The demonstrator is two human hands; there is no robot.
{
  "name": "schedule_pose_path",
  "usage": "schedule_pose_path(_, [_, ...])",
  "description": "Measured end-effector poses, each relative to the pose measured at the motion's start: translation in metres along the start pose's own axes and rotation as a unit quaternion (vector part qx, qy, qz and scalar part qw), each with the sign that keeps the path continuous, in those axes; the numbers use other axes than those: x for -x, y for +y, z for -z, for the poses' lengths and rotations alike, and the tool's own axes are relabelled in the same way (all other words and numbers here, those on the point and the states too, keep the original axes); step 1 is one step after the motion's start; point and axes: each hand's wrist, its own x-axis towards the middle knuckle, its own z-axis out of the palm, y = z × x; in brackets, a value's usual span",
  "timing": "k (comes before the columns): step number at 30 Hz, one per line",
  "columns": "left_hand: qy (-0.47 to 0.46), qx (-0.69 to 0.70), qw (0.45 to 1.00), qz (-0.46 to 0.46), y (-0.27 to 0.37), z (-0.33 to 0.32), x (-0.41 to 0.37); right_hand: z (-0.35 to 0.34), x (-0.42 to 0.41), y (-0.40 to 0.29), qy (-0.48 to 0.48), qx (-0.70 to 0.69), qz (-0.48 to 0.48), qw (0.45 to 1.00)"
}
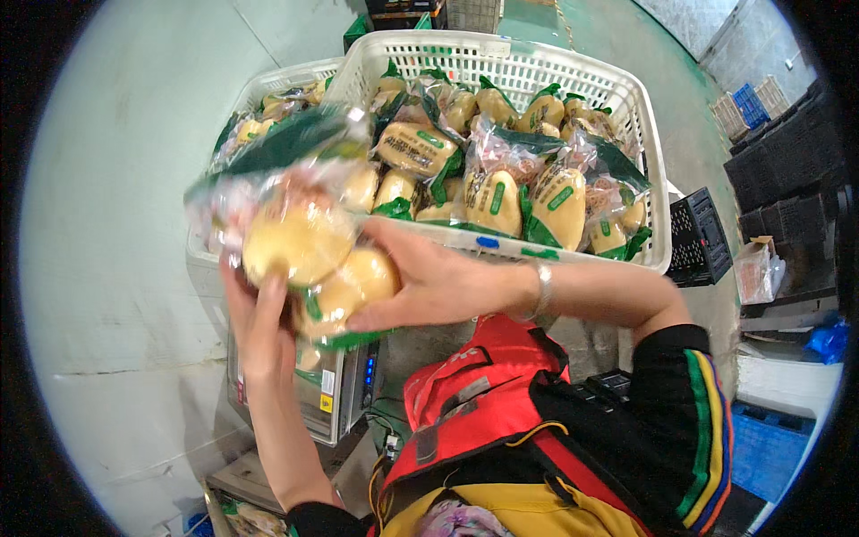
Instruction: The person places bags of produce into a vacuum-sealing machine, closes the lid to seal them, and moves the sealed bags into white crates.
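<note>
Both my hands grip a clear plastic bag (298, 245) of smooth, pale yellow produce that looks like potatoes. The bag has dark green ends and is blurred by motion. My left hand (258, 322) supports it from the left and below, thumb on its front. From the right, my right hand (436, 278) presses its fingers and thumb around the lower piece. Just beyond the hands stands a white perforated plastic crate (577, 64), holding several similar bags (557, 201). Under my left hand, a metal device with a lit blue display (370, 376), probably a scale, carries another bag, partly hidden.
A second white crate (251, 87) with bags sits behind at left, along the pale wall (127, 201). At right are a black crate (701, 235), stacked dark crates (788, 161) and a blue crate (772, 443). Cables (382, 463) hang beside the device. More bags (255, 520) lie at lower left.
</note>
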Motion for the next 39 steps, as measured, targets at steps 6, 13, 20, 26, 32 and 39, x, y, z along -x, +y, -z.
schedule_pose_path(6, [-0.136, -0.051, 0.989, 0.017, -0.017, -0.114, -0.129, 0.119, -0.016, 0.025, 0.074, 0.152, -0.052, 0.984])
schedule_pose_path(13, [-0.211, -0.073, 0.959, 0.176, -0.100, -0.127, -0.176, 0.146, -0.029, 0.092, -0.086, 0.204, -0.197, 0.955])
schedule_pose_path(20, [-0.152, -0.499, 0.851, 0.060, -0.173, -0.091, -0.174, 0.135, -0.040, 0.082, -0.167, 0.460, -0.043, 0.871])
schedule_pose_path(26, [-0.334, -0.569, 0.740, -0.129, -0.174, -0.103, -0.180, 0.144, -0.081, 0.075, 0.010, 0.490, 0.186, 0.852])
schedule_pose_path(32, [-0.248, -0.511, 0.818, -0.087, -0.163, -0.109, -0.164, 0.150, -0.146, 0.131, 0.008, 0.405, 0.237, 0.883])
schedule_pose_path(39, [-0.161, -0.666, 0.728, -0.006, -0.140, -0.123, -0.141, 0.147, -0.142, 0.134, -0.019, 0.358, 0.263, 0.896])
